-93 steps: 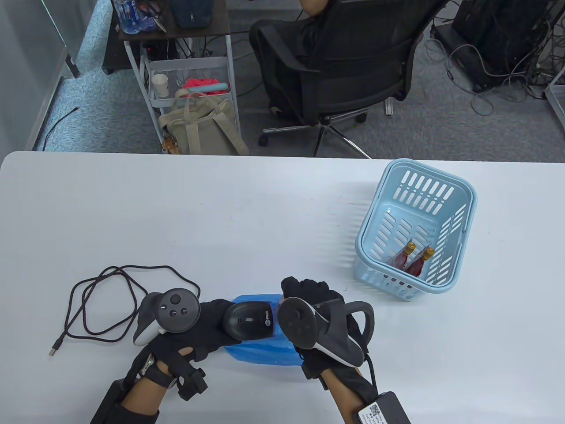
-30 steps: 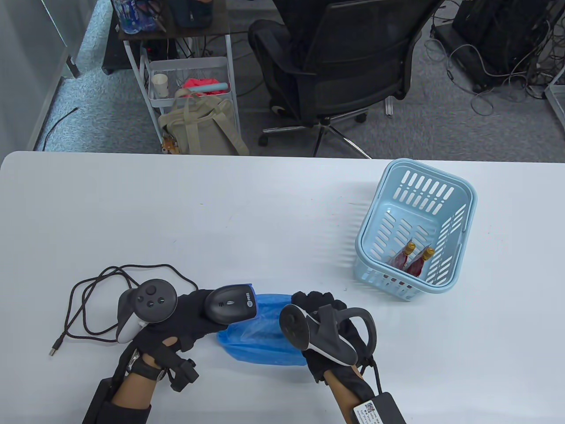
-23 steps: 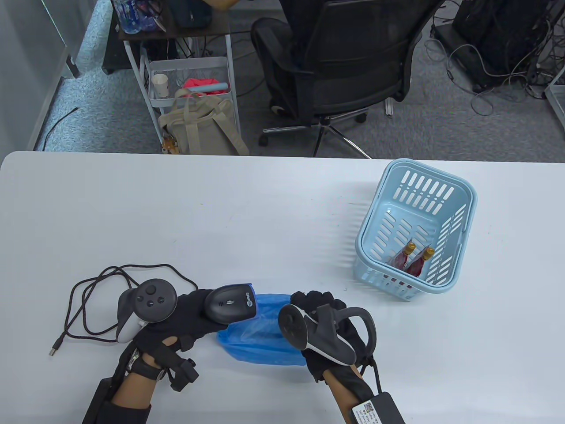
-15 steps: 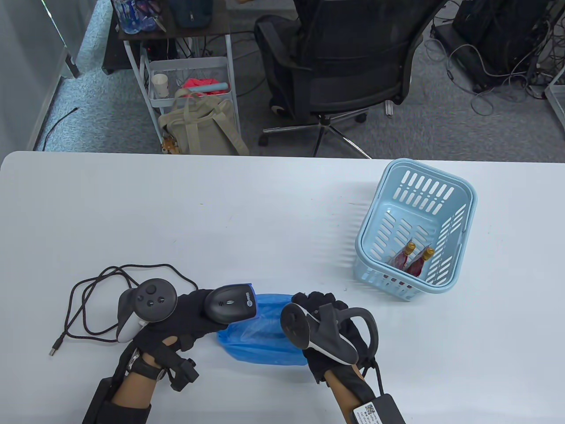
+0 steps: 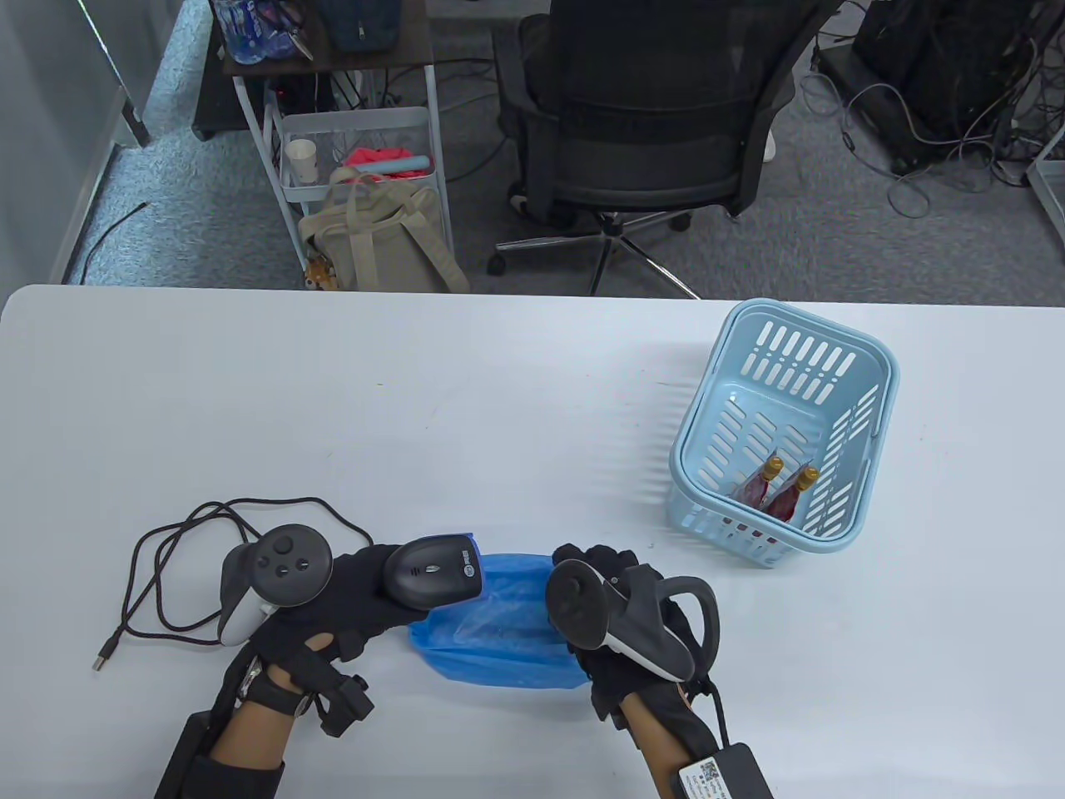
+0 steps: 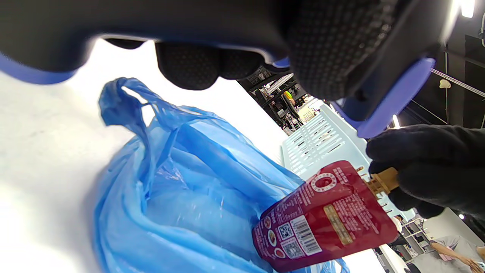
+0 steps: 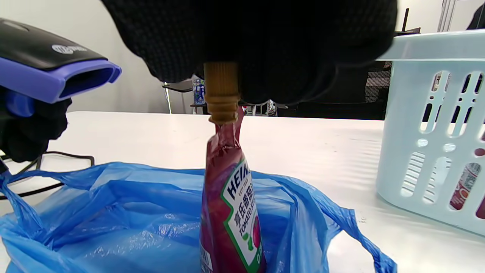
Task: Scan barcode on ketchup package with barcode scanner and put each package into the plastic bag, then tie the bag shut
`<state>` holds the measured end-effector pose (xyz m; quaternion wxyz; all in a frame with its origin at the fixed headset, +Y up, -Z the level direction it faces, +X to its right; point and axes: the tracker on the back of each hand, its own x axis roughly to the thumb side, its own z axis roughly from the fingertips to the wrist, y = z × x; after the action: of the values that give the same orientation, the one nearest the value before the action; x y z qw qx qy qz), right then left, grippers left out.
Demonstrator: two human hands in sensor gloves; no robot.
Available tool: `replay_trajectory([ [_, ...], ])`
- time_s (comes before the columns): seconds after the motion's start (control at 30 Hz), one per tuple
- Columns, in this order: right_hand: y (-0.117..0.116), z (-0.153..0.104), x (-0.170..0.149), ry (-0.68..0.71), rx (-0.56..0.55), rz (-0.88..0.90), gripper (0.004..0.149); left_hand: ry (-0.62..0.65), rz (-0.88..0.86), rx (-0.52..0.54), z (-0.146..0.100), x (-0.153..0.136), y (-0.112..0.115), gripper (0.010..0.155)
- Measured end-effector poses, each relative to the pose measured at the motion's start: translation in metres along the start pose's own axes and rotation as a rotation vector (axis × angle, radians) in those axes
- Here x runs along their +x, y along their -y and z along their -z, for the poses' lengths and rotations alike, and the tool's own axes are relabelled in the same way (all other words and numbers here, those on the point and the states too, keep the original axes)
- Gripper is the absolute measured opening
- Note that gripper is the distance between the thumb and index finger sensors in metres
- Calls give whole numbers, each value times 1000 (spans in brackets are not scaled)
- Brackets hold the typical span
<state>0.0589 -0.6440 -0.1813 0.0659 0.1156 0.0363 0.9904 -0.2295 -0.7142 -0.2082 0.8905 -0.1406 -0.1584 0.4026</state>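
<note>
Mid-task, scanning stage of one package. Left hand [image 5: 333,599] wrapped around the barcode scanner [image 5: 433,573], fingers curled on its grip, blue-rimmed window aimed toward the right; black cable [image 5: 191,566] looped on the table [image 5: 499,399] to the left. Right hand [image 5: 616,607] pinching the tan cap of a ketchup package [image 6: 326,218], pouch hanging cap-up — lower end just above or inside the mouth of the blue plastic bag [image 5: 491,632], cannot tell which. Barcode and QR panel near the pouch's bottom edge, turned toward the scanner side in the left wrist view; label side facing the right wrist camera. No beam or readout visible, so scan unconfirmed. Bag lying slack and open between the hands, handles loose, not tied; contents under the folds not discernible, nothing clearly inside yet. Basket [image 5: 874,358] well apart to the right, holding two more red pouches [image 5: 778,491] with tan caps, upright against the near wall. Judged progress: early — one package in hand at scan or drop-in stage, two left to pick, scan and bag, then handles to be knotted. Likely snags: thin film collapsing over the opening; glossy pouch swinging on its cap during the read.
</note>
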Motion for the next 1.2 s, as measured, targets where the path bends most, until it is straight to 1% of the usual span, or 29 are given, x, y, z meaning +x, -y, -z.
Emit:
replay_trajectory([
  [0.27, 15, 1, -12, -21, -46, 51, 51, -4, 1, 2, 0, -1, -1, 51],
  [0.43, 27, 3, -27, -67, -69, 75, 51, -8, 0, 7, 0, -2, -2, 51],
  [0.73, 57, 9, -74, -222, -98, 117, 51, -17, -5, 16, -1, -3, -4, 51],
  [0.8, 66, 12, -89, -279, -85, 127, 52, -20, -3, 18, -1, -3, -5, 51],
  [0.93, 76, 19, -112, -377, -72, 143, 53, -24, -3, 22, -1, -4, -6, 51],
  [1.07, 75, 27, -132, -459, -58, 147, 54, -31, -4, 26, -2, -6, -7, 51],
  [1.2, 64, 40, -147, -535, -12, 162, 57, -38, -2, 28, -2, -7, -8, 51],
])
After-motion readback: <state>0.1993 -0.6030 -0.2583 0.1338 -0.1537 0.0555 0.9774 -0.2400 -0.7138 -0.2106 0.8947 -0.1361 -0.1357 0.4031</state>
